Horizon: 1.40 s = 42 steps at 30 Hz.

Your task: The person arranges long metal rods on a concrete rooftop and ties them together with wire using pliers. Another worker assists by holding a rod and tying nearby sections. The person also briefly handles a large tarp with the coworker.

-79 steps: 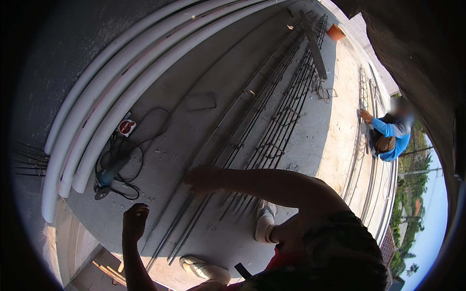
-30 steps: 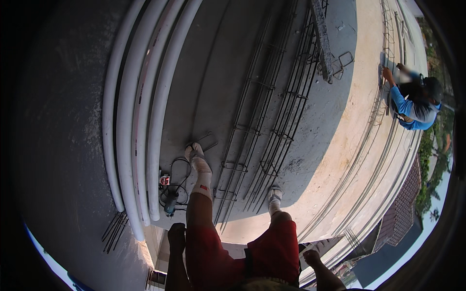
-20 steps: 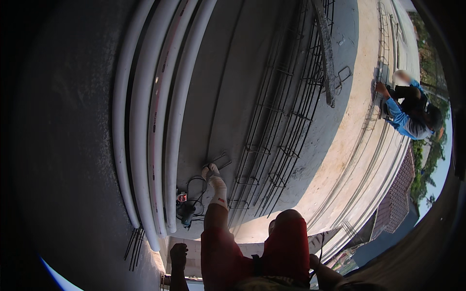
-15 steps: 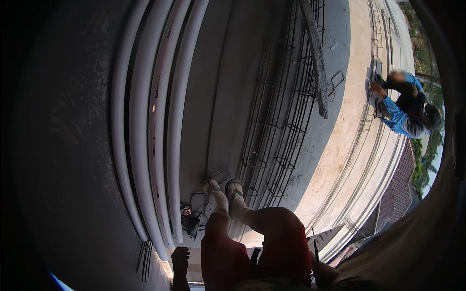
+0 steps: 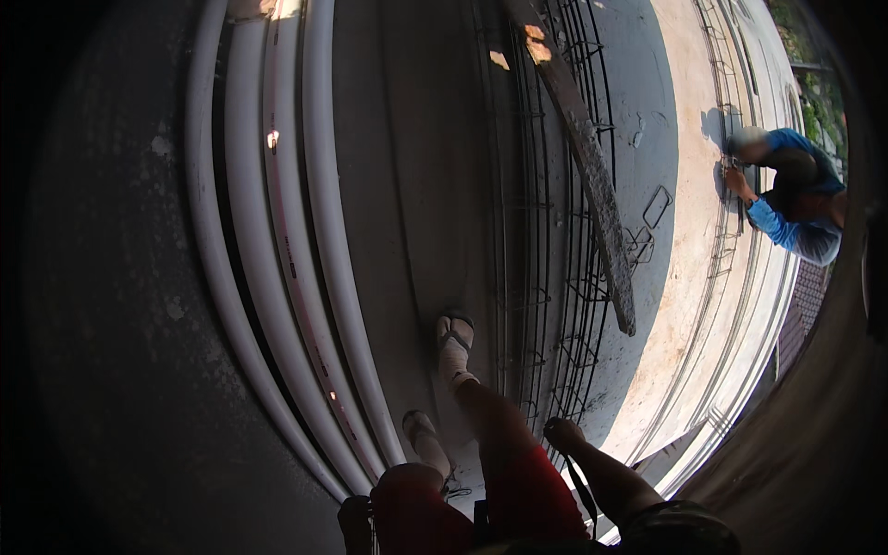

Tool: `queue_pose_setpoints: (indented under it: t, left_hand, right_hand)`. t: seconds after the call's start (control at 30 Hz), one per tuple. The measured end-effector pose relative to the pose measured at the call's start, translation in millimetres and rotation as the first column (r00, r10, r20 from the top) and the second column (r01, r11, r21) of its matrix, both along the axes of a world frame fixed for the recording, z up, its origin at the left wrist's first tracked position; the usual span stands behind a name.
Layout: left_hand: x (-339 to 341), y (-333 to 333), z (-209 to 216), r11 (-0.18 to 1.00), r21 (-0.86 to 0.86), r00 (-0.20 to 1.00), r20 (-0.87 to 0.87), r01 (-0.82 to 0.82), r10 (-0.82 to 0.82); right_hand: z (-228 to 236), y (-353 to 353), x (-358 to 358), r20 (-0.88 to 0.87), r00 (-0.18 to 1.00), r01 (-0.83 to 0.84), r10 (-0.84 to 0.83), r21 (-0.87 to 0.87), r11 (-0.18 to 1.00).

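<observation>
My right hand [image 5: 563, 435] hangs low beside my red shorts [image 5: 523, 495], its fingers curled in. Shadow hides whether anything is in it. A thin dark strap [image 5: 580, 481] hangs just below that hand. At the lower edge, my left hand [image 5: 354, 520] is a dark shape between my thigh and the ends of the white pipes [image 5: 333, 231]. Its fingers cannot be made out. Both hands are apart from the steel rebar cages [image 5: 541, 305] on the floor to the right. My sandalled feet [image 5: 455, 335] are in a stride on the concrete.
A rough plank [image 5: 592, 166] lies slantwise over the rebar cages. Bent wire stirrups [image 5: 658, 207] lie beside it. At the far right a person in blue sleeves [image 5: 786, 199] bends over another rebar cage [image 5: 723, 83]. A dark wall [image 5: 120, 277] stands left.
I have walked forward along the pipes, and my other foot now leads. My right hand has come into view; my left has dropped back. The cable and tool near my feet have mostly passed from view.
</observation>
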<state>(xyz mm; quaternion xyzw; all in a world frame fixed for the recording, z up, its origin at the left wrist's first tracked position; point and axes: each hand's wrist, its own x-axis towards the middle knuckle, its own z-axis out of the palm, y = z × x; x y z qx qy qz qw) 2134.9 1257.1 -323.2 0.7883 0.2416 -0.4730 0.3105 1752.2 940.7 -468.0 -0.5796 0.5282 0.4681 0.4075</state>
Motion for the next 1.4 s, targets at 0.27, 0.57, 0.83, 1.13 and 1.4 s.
queue_pose_setpoints:
  t: [0.27, 0.57, 0.83, 1.13, 1.4]
  left_hand:
    - [213, -207, -62, 0.733, 0.067, 0.712, 0.193, 0.677, -0.675]
    - [394, -538, -226, 0.213, 0.298, 0.063, 0.441, 0.931, -0.895]
    - [419, -625, -316, -0.282, 0.358, -0.367, 0.197, 0.89, -0.909]
    - [398, -621, -347, -0.268, 0.326, -0.307, 0.074, 0.906, -0.949]
    - [339, -838, -249, 0.032, -0.256, 0.23, 0.799, 0.966, -0.555]
  right_hand:
    - [-55, -152, 136, 0.108, 0.971, 0.222, -0.211, -0.101, 0.97]
    - [-83, -475, 354, 0.328, 0.944, 0.285, -0.018, -0.789, 0.544]
    - [-164, -671, 426, 0.121, 0.992, 0.124, -0.036, -0.895, 0.429]
    - [-138, -674, 391, 0.35, 0.936, 0.345, -0.04, -0.89, 0.297]
    - [-10, -628, 304, 0.444, 0.896, 0.436, 0.007, -0.883, 0.172]
